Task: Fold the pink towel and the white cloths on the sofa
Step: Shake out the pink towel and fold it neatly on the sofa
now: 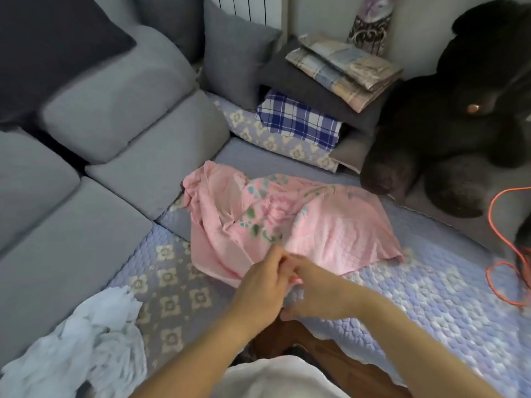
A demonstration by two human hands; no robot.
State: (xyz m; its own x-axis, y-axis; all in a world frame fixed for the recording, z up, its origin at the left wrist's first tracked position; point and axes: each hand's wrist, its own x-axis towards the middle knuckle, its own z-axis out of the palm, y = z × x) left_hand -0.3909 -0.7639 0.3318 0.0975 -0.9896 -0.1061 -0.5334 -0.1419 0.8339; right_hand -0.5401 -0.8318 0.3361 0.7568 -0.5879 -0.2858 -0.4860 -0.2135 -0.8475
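The sofa [71, 225] holds the pink towel [287, 219], crumpled mid-seat: soft, light, best taken by corners. White cloths [86, 340] lie near-left. Left hand [258, 285] and right hand [319, 294] seemingly pinch its near edge, though blurred

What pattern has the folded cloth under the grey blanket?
Blue and white plaid cloth, seen in the head view.
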